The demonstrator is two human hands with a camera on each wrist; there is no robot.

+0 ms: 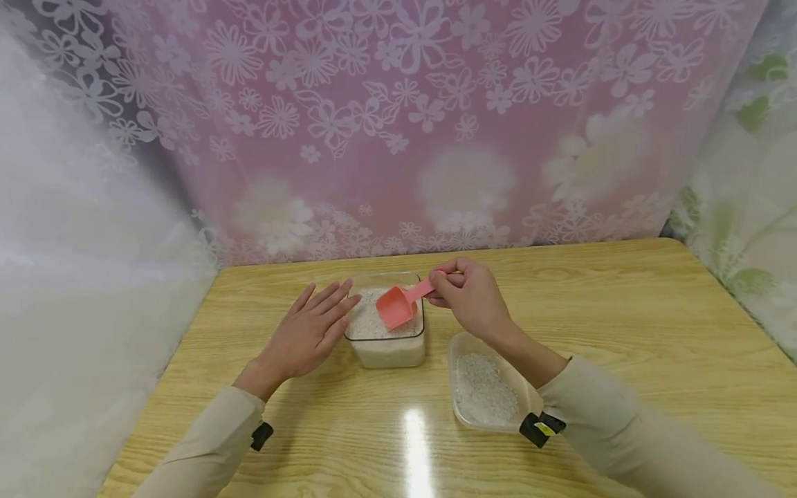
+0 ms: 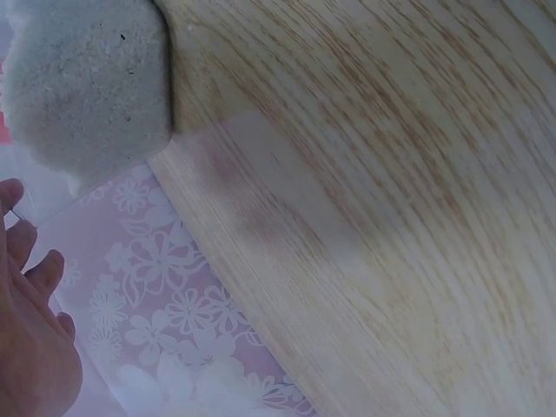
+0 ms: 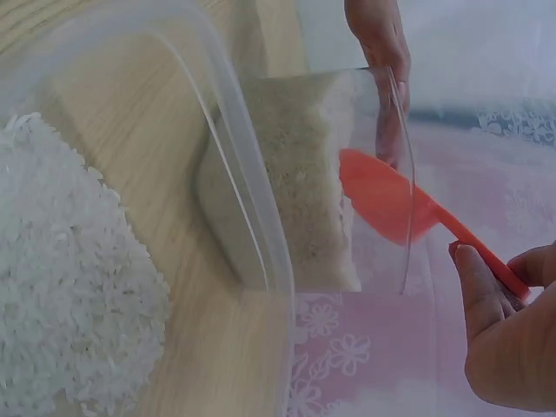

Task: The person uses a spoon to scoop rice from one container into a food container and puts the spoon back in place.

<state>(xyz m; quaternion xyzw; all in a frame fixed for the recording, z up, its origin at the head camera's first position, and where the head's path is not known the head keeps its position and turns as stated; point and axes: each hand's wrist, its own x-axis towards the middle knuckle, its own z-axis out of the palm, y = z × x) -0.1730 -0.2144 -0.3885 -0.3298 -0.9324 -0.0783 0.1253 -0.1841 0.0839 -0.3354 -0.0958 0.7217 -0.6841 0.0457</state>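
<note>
A clear square container [image 1: 392, 353] filled well up with white rice [image 3: 287, 182] stands on the table. My right hand [image 1: 470, 294] pinches the handle of a pink scoop [image 1: 396, 307] between thumb and fingers, from the container's right side. The scoop's bowl is inside the container, its edge at the rice surface, and its visible inside looks bare. With fingers extended, my left hand [image 1: 308, 330] lies against the container's left rim. In the left wrist view, the left fingers [image 2: 48, 271] show beside the clear wall.
A translucent plastic tub [image 1: 457, 408] holding a layer of rice stands nearer on the right, under my right forearm. The wood-grain table [image 1: 623, 332] ends at a pink flowered curtain [image 1: 373, 173]. Pale curtains hang at both sides.
</note>
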